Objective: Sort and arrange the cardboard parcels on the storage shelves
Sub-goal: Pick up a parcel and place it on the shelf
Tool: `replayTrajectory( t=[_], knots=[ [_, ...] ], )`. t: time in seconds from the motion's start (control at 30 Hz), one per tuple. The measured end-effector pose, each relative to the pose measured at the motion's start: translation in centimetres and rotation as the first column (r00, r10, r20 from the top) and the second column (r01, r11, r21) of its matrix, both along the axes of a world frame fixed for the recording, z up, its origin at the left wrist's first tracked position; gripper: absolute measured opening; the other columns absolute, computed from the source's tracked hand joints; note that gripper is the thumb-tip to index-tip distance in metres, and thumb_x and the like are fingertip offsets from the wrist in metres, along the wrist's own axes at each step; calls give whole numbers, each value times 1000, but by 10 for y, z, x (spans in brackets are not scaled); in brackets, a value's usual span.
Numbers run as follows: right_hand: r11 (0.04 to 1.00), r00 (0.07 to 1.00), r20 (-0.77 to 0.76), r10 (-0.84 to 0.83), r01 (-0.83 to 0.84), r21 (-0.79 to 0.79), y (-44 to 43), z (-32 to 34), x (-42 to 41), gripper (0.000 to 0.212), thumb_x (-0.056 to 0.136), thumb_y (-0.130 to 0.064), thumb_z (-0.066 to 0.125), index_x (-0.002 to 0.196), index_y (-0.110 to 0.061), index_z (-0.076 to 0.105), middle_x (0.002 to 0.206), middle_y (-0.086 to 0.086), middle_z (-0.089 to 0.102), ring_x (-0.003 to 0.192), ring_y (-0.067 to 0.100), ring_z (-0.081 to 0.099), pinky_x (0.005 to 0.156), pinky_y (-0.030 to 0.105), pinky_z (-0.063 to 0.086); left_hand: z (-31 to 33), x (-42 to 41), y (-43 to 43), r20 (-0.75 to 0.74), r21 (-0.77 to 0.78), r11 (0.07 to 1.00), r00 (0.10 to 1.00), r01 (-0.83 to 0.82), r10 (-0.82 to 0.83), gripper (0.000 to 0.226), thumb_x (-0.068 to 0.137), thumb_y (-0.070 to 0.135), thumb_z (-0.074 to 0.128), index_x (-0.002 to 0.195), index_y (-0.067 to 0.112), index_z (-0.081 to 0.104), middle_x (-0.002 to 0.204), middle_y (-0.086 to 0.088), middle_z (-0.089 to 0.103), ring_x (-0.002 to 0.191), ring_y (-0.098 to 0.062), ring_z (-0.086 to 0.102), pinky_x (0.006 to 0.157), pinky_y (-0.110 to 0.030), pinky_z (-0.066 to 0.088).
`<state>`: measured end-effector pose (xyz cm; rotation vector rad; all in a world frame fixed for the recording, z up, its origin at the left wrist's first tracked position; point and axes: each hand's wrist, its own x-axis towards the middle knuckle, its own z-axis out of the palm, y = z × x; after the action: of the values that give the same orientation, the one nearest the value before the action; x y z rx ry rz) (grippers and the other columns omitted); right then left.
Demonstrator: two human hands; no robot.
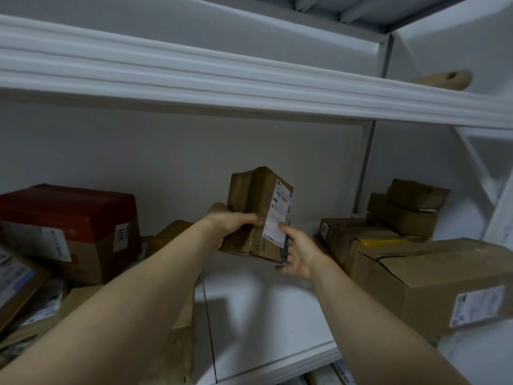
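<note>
A small brown cardboard parcel (258, 201) with a white shipping label on its right face is held upright above the white shelf (263, 307), near the back wall. My left hand (230, 223) grips its lower left side, thumb across the front. My right hand (297, 251) holds the lower right corner, thumb pressed on the label and fingers under the bottom edge. The parcel tilts slightly and does not touch the shelf board.
At left sits a red-topped box (69, 226) among several labelled parcels and a flat brown one (169, 234). At right a large carton (433, 284) stands before stacked small boxes (405, 212). An upper shelf rail (222, 84) runs overhead, with a tan object (444, 79) on it.
</note>
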<state>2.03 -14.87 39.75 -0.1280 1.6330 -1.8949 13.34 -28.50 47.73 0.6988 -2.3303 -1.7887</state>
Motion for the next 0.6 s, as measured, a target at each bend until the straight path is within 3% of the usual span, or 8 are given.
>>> replayTrajectory(
  t=[0.13, 0.27, 0.37, 0.43, 0.53, 0.6],
  knots=[
    [1000, 1000, -23, 4, -5, -17, -2, 8, 3, 50, 91, -46, 57, 130, -15, 51, 129, 15, 59, 124, 33, 50, 111, 56, 30, 4, 1, 4, -39, -2, 1000, 999, -4, 4, 54, 75, 38, 76, 120, 15, 54, 89, 1, 61, 75, -13, 59, 51, -25, 42],
    [1000, 998, -67, 11, -11, 4, -6, 18, 8, 51, 90, -44, 60, 133, -18, 50, 131, 13, 57, 123, 31, 51, 107, 53, 36, 4, 0, 4, -94, -30, 1000, 996, -4, 1, 61, 74, 34, 79, 125, 15, 53, 98, -2, 62, 80, -17, 61, 65, -28, 49],
    [999, 998, -68, 12, -9, 43, -9, 26, 13, 61, 81, -49, 68, 132, -22, 48, 138, 8, 47, 132, 33, 41, 105, 55, 35, 9, 1, 1, -131, 99, 993, 988, -70, 83, 49, 78, 25, 76, 120, 9, 57, 89, -7, 62, 70, -19, 60, 54, -27, 48],
    [1000, 1000, -27, 0, 0, 24, 0, 32, 14, 74, 77, -55, 69, 139, -22, 43, 145, 15, 40, 137, 37, 33, 107, 58, 32, 14, -2, 4, -107, 164, 984, 990, -73, 91, 44, 79, 27, 75, 115, 11, 55, 86, -9, 62, 70, -22, 59, 52, -29, 47],
    [998, 999, 41, 5, -2, -61, 12, 40, 16, 84, 77, -60, 66, 146, -27, 31, 150, 25, 32, 140, 41, 27, 103, 60, 33, 20, -9, 6, -83, 244, 969, 995, -37, 59, 41, 78, 35, 74, 109, 15, 56, 93, -9, 61, 80, -27, 59, 68, -41, 53],
    [993, 999, 50, -3, 9, -121, 20, 47, 16, 81, 76, -59, 66, 143, -25, 35, 144, 23, 41, 134, 41, 37, 96, 57, 41, 22, -15, 9, -77, 288, 958, 997, 7, 17, 30, 79, 39, 71, 96, 17, 58, 93, -9, 59, 82, -28, 58, 81, -48, 51]
  ],
)
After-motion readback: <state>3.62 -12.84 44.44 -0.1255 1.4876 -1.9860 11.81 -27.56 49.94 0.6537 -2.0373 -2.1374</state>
